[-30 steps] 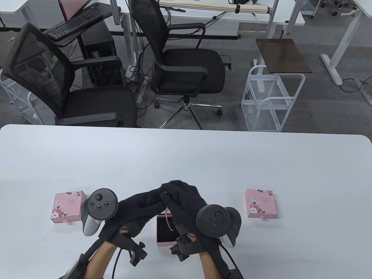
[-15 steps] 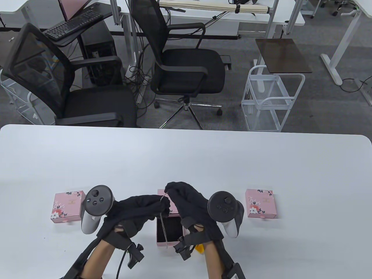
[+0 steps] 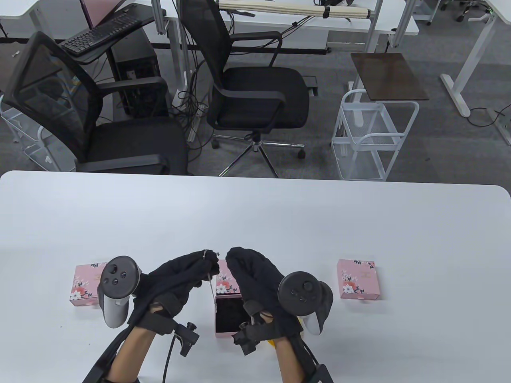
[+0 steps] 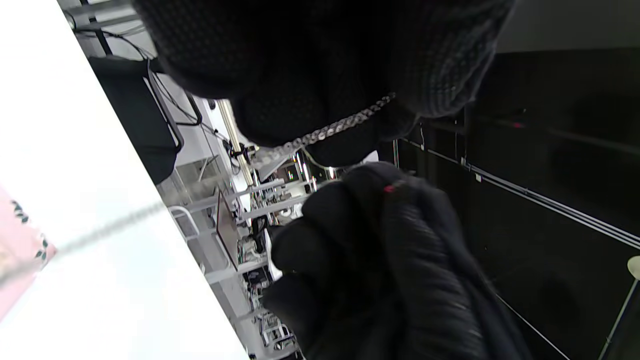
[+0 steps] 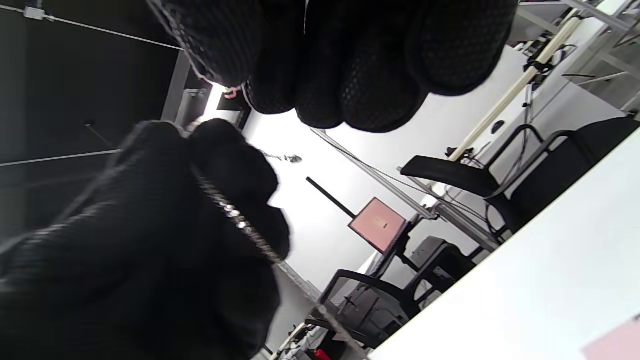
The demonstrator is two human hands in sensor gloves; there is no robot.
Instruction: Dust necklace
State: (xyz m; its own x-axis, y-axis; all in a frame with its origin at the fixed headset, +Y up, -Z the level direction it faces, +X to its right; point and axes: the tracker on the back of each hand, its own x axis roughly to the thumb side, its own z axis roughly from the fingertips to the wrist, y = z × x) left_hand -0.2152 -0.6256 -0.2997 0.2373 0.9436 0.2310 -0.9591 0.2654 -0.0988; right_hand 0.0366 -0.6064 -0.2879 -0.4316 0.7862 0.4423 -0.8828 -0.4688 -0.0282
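I am watching both hands raised above the near middle of the white table (image 3: 255, 215). My left hand (image 3: 175, 279) is pinching the silver necklace (image 3: 209, 275) at its fingertips; the clasp end is showing just above the fingers, and the chain is hanging straight down from there towards the open pink box (image 3: 229, 317). In the left wrist view the necklace (image 4: 325, 132) is crossing the gloved fingers (image 4: 310, 80) and then trailing off, blurred, towards the table. My right hand (image 3: 255, 279) is sitting just beside the left, fingers curled. In the right wrist view its fingers (image 5: 350, 60) are bunched at the top edge, and the chain (image 5: 235, 215) is running over the left hand's glove; I cannot tell whether the right hand is gripping anything.

The open box is lying on the table under and between the two wrists, dark lining facing up, partly hidden by the right wrist. Its floral lid (image 3: 226, 283) is lying just beyond it, touching its far edge. A closed pink floral box (image 3: 86, 285) is sitting to the left, partly behind the left tracker (image 3: 115, 291). Another closed pink box (image 3: 357, 279) is sitting to the right, well apart from the right tracker (image 3: 303, 299).
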